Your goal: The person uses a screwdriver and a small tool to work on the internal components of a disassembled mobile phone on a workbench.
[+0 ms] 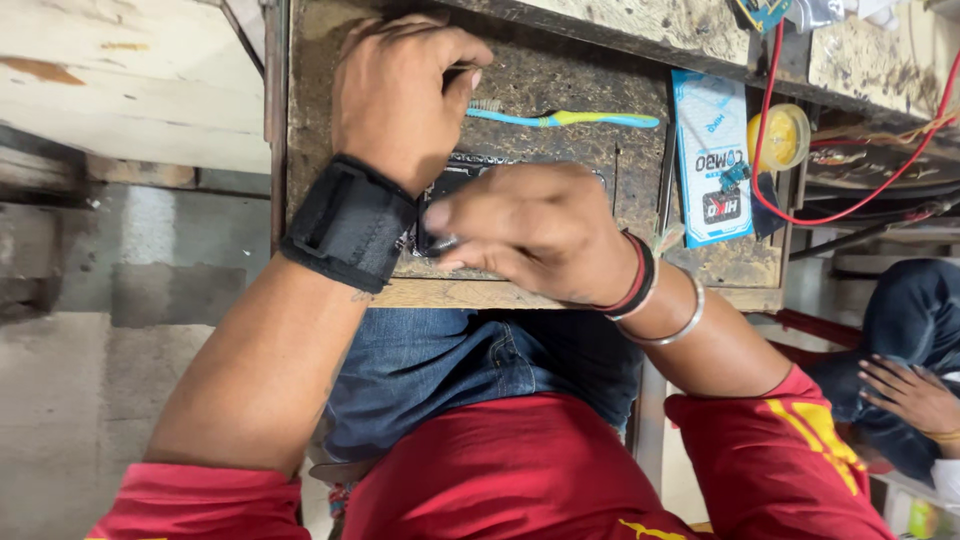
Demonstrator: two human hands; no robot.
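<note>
On the tabletop (560,75), at its 6 o'clock edge, lies a dark board (452,178), thin, stiff and likely fragile; best gripped by its edges. Left hand (400,95) curls closed above it at 12 o'clock; right hand (535,230) pinches a small metal part against it. A toothbrush (565,119) lies beyond.

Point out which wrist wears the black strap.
The left hand's wrist: a wide black strap wraps it. The right hand's wrist has thin bangles.
</note>
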